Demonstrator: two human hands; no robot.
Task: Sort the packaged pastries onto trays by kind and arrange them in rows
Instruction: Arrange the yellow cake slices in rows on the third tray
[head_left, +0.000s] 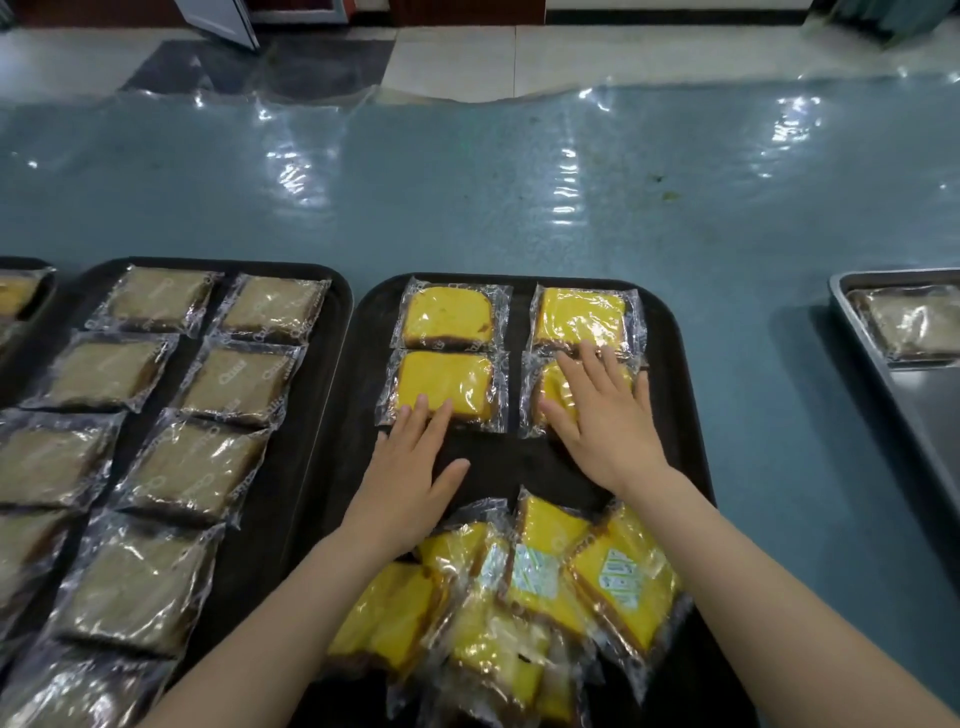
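Plastic-covered teal table (519, 208), tiled floor (452, 52)

The yellow pastries (447, 317) and brown pastries (156, 299) lay sealed in clear, crinkled, glossy plastic film. The dark trays (358, 332) looked matt plastic; the right-hand tray (930, 410) was smooth dull metal. A shiny, wrinkled plastic sheet covered the counter (467, 208).

four wrapped yellow cake slices (445, 317) lie flat in two rows past the fingertips; a loose heap of yellow packets (524, 597) sits under the wrists on the black tray (675, 374).
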